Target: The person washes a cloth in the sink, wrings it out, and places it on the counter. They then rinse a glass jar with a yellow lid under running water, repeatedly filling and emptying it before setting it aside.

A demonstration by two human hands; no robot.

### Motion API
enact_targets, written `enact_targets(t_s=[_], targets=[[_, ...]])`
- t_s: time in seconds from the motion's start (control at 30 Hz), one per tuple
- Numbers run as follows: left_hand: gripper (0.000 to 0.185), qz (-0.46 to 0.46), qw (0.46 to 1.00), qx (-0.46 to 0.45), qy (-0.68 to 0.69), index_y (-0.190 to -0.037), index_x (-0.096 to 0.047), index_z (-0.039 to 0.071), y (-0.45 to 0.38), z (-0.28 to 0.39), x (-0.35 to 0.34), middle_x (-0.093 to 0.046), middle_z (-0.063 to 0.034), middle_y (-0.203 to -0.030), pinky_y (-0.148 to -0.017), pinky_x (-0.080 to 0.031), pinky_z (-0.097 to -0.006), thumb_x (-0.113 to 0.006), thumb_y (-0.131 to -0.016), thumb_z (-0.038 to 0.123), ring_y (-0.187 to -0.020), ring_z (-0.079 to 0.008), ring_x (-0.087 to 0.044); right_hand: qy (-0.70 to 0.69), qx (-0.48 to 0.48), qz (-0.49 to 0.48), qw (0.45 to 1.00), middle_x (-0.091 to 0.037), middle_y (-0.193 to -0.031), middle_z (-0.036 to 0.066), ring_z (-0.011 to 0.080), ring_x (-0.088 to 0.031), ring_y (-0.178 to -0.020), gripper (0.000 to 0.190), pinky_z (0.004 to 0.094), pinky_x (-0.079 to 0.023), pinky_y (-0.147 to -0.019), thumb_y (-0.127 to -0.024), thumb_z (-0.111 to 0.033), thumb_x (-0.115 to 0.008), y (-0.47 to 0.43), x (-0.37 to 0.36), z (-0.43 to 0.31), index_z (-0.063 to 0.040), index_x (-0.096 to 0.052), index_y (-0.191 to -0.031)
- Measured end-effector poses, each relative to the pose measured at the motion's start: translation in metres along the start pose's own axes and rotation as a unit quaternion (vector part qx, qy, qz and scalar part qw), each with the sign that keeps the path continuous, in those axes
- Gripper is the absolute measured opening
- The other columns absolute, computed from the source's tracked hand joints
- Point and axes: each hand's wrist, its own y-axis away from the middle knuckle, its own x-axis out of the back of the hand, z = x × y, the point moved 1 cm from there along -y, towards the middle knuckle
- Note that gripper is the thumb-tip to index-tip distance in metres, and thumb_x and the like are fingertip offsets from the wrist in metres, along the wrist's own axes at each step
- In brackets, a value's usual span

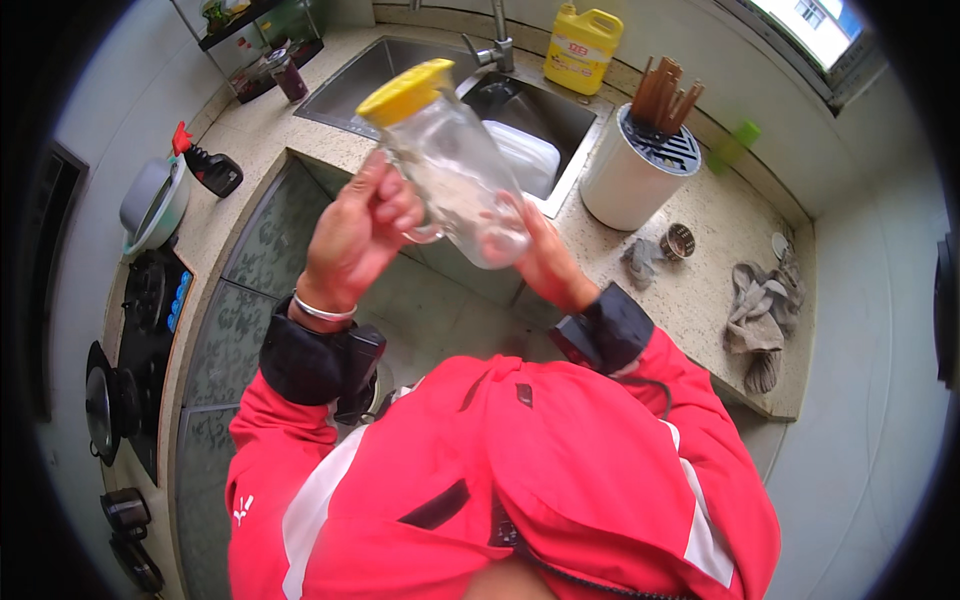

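Note:
A clear pitcher (457,172) with a yellow lid (405,91) is held tilted in front of the sink, its lid towards the upper left. My left hand (360,217) grips the pitcher's handle. Around the base of the pitcher is my right hand (536,247), with some fingers seen through the clear wall. Behind the pitcher, a translucent plastic container (525,154) lies in the right basin of the steel sink (577,142). The inside of the pitcher shows no clear contents.
Right of the sink stand a white utensil holder (626,180) with chopsticks, a strainer cup (677,241) and grey rags (757,307). A yellow detergent jug (581,52) is by the faucet (495,52). A spray bottle (217,172), basins (157,202) and a gas stove (154,300) are on the left.

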Motion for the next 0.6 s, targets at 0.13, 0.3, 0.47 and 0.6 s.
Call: enact_targets(t_s=[0.13, 0.3, 0.47, 0.6], targets=[[0.035, 0.041, 0.993, -0.1, -0.04, -0.075, -0.04, 0.01, -0.006, 0.032, 0.04, -0.032, 0.0018, -0.065, -0.063, -0.035, -0.0284, -0.044, -0.1, 0.035, -0.062, -0.0121, -0.033, -0.058, -0.035, 0.102, 0.992, -0.052, -0.123, 0.021, 0.033, -0.056, -0.105, 0.053, 0.0415, -0.046, -0.091, -0.099, -0.043, -0.038, -0.081, -0.044, 0.018, -0.001, -0.037, -0.131], [0.038, 0.087, 0.977, -0.15, -0.127, -0.074, -0.037, 0.013, -0.048, 0.055, 0.078, -0.031, 0.0023, -0.066, -0.072, -0.041, -0.0329, -0.042, -0.1, 0.04, -0.066, -0.0124, -0.036, -0.121, -0.029, 0.189, 0.974, -0.052, -0.124, 0.026, 0.0339, -0.055, -0.111, 0.051, 0.0416, -0.045, -0.094, -0.1, -0.04, -0.036, -0.16, -0.076, 0.032, 0.003, -0.038, -0.128], [0.037, 0.132, 0.975, -0.161, -0.082, -0.075, -0.039, 0.014, -0.12, 0.082, 0.117, -0.035, 0.0024, -0.066, -0.073, -0.041, -0.0348, -0.044, -0.098, 0.042, -0.066, -0.0122, -0.037, -0.06, -0.033, 0.161, 0.985, -0.043, -0.137, 0.019, 0.0306, -0.042, -0.127, 0.044, 0.0426, -0.035, -0.103, -0.099, -0.029, -0.04, -0.216, -0.076, 0.026, 0.002, -0.039, -0.131], [0.038, 0.141, 0.975, -0.159, -0.064, -0.075, -0.04, 0.013, -0.161, 0.099, 0.144, -0.035, 0.0022, -0.066, -0.07, -0.038, -0.0292, -0.045, -0.098, 0.042, -0.066, -0.0128, -0.037, -0.022, -0.063, 0.166, 0.984, -0.043, -0.138, 0.016, 0.0294, -0.04, -0.128, 0.045, 0.044, -0.034, -0.103, -0.098, -0.027, -0.041, -0.265, -0.068, 0.026, 0.001, -0.037, -0.134]])
